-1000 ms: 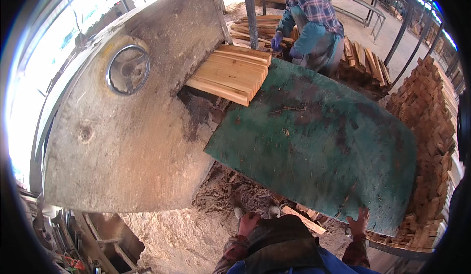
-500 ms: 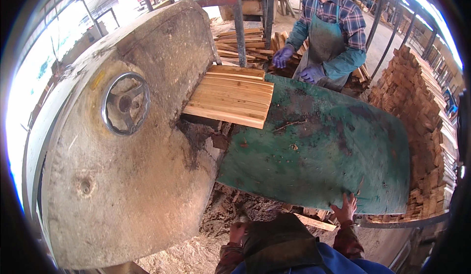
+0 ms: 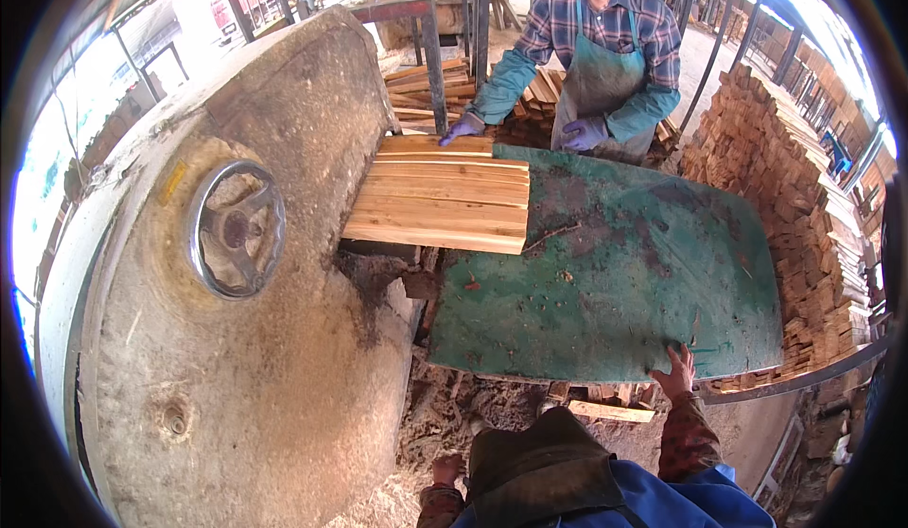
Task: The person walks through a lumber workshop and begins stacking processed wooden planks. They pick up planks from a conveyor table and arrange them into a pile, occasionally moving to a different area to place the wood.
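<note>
My right hand (image 3: pixel 675 372) lies with fingers spread on the near edge of a green worn tabletop (image 3: pixel 624 287). My left hand (image 3: pixel 447 468) hangs low beside my dark apron (image 3: pixel 525 452), touching nothing that I can see; its fingers are too small and hidden to read. Several light wooden planks (image 3: pixel 445 202) lie side by side, running from the large dusty machine housing (image 3: pixel 312 358) onto the tabletop's left end. Across from me a co-worker in an apron has one purple-gloved hand (image 3: pixel 462 127) at the farthest plank (image 3: pixel 430 146); the other gloved hand (image 3: pixel 586 133) is held by the waist.
A metal handwheel (image 3: pixel 236 230) juts from the housing on the left. Tall stacks of wood pieces (image 3: pixel 747 150) stand along the right side. Loose boards (image 3: pixel 416 93) are piled behind the planks. Below the tabletop lie wood scraps (image 3: pixel 615 412) and sawdust.
The co-worker's hand has reached left to the farthest plank, whose end has slid left against the other planks. My view has shifted; my right hand stays on the table edge.
</note>
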A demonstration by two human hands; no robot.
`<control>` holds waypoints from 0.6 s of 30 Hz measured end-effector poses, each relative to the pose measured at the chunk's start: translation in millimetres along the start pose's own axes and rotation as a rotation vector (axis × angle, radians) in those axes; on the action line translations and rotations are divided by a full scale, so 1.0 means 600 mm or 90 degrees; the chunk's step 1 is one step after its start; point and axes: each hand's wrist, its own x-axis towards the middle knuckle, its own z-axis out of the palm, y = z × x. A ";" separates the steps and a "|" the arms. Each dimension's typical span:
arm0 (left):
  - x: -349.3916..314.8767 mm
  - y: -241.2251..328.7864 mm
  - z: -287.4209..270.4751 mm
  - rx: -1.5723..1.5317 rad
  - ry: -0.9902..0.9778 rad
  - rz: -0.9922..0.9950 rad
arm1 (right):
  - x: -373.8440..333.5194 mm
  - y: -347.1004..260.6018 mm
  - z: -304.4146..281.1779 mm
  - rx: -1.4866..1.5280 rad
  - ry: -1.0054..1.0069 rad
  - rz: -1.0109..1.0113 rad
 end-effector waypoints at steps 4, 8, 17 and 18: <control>0.004 -0.009 0.013 -0.009 -0.011 -0.002 | -0.001 0.003 -0.006 -0.001 0.007 0.011; -0.003 -0.004 0.032 -0.004 0.009 0.009 | -0.003 0.005 0.000 0.001 0.032 -0.003; -0.035 0.015 0.085 -0.077 0.032 0.016 | -0.004 0.021 0.015 -0.007 0.062 -0.026; -0.038 0.013 0.089 -0.063 0.038 0.017 | -0.004 0.019 0.016 -0.011 0.062 -0.028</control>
